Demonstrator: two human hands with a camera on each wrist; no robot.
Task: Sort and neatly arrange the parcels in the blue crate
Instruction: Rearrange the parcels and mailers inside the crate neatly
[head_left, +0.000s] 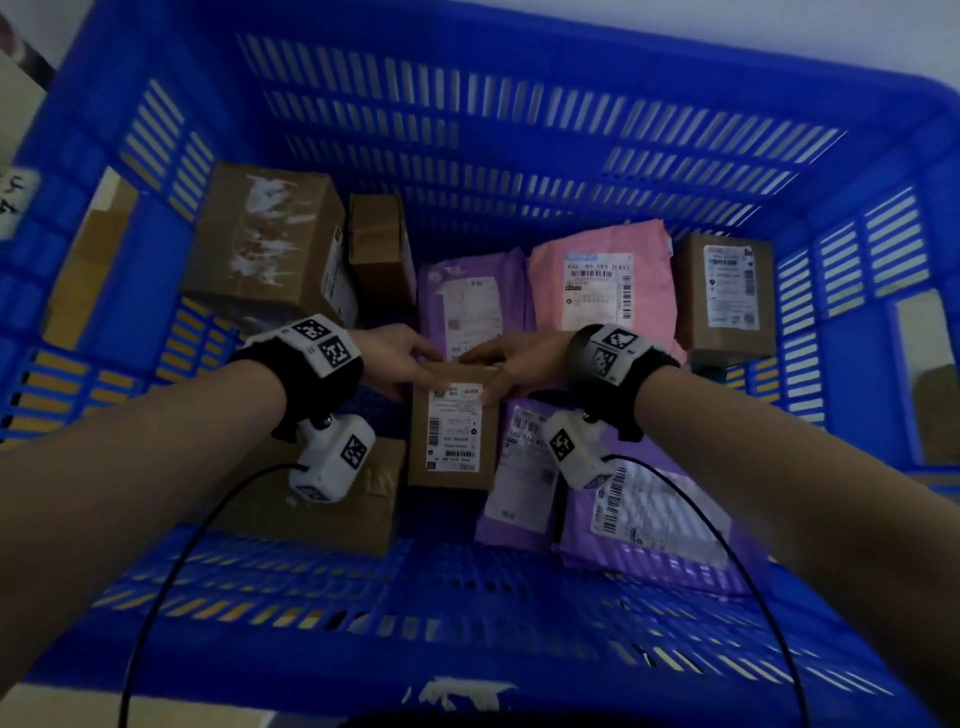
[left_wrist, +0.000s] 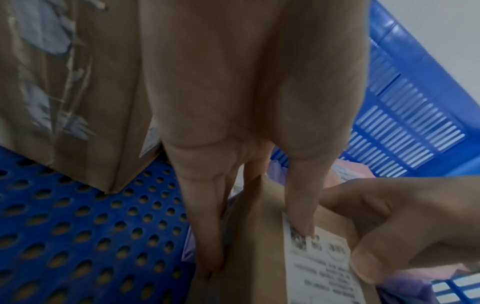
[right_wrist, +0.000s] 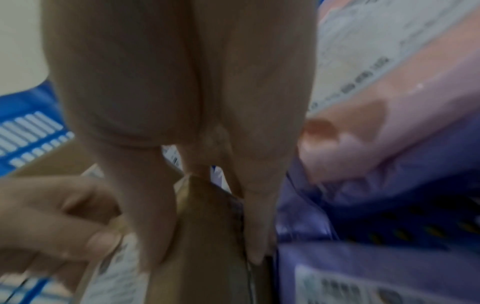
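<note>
Head view, both hands (head_left: 452, 364) gripping small box (head_left: 452, 431), wrist views only fingers

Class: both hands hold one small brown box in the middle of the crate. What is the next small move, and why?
Probably set the small brown box down on the bare crate floor just to its left. The left hand and right hand both grip its far end, the cardboard boxes are grouped left, and the purple mailers lie right.

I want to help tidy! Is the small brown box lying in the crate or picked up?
Picked up: both hands, left hand and right hand, grip the small brown box.
</note>
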